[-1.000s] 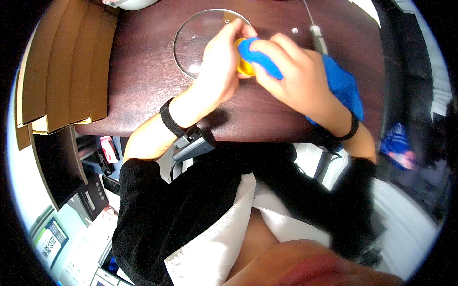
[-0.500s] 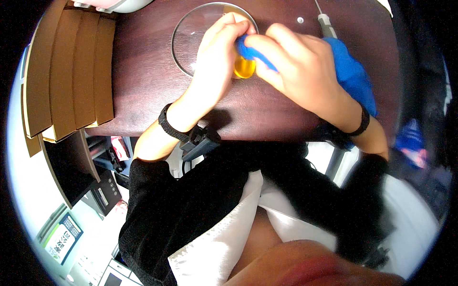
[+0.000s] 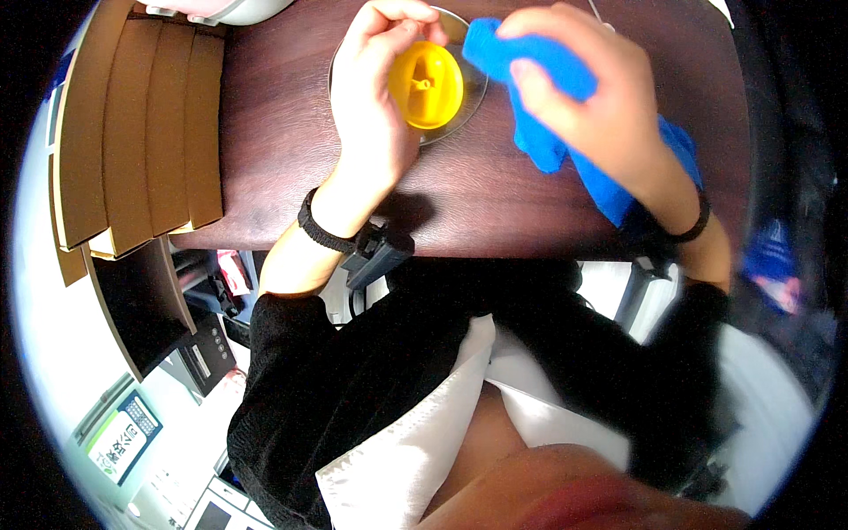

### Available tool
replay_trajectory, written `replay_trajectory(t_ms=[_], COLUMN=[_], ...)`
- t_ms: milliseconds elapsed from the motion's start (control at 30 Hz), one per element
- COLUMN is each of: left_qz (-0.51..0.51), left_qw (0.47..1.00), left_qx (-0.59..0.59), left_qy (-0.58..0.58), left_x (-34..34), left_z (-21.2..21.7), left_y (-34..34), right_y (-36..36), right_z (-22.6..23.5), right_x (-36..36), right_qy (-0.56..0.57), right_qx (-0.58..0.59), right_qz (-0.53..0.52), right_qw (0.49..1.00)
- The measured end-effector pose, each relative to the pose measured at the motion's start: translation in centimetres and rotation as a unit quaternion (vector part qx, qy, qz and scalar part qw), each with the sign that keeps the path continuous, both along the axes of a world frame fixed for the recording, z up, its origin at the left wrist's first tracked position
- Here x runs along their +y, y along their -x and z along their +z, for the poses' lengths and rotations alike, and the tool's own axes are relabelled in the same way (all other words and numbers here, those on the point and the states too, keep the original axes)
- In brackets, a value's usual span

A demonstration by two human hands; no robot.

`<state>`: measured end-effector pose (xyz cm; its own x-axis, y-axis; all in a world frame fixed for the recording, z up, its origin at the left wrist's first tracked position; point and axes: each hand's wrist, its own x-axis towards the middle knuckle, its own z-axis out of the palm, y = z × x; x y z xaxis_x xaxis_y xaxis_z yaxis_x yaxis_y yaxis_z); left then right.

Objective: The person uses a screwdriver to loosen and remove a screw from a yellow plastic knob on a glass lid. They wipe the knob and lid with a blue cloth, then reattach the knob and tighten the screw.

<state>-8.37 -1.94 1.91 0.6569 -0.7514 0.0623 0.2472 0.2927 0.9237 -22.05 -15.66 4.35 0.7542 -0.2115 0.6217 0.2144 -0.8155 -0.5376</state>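
In my left hand (image 3: 371, 106) is a round yellow plastic knob-like piece (image 3: 433, 93), its hollow side with a small central post turned toward me. The fingers curl around its far left side. Behind that hand lies a clear round glass lid (image 3: 475, 102) with a metal rim, partly covered. My right hand (image 3: 609, 93), a little blurred, grips a bunched blue cloth (image 3: 556, 66) to the right of the yellow piece, apart from it. Loose folds of the cloth hang below the right hand and along its forearm.
A dark reddish-brown table (image 3: 283, 115) lies under everything. Brown cardboard boxes (image 3: 168, 132) stand along its left side, and a pale container (image 3: 221, 9) sits at the far left. Past my right hand shows a thin metal shaft (image 3: 595, 11).
The blue cloth has come away from the yellow piece as my right hand moved right and up. My left hand has turned the yellow piece so its hollow side shows.
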Motion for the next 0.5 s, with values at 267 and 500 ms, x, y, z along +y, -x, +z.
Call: replay_trajectory(t_ms=[267, 500], left_qz=[0.031, 0.010], left_qw=[0.991, 0.998], left_qx=[-0.099, -0.057], left_qy=[0.085, 0.016], left_x=[0.5, 0.3], left_z=[-1.1, -1.5], left_y=[0.5, 0.5], right_y=[-0.4, 0.2], right_z=[-2.7, -0.5], right_x=[4.3, 3.8], right_qy=[-0.051, -0.118], right_qx=[0.038, 0.020], right_qz=[0.047, 0.147], right_qw=[0.997, 0.982])
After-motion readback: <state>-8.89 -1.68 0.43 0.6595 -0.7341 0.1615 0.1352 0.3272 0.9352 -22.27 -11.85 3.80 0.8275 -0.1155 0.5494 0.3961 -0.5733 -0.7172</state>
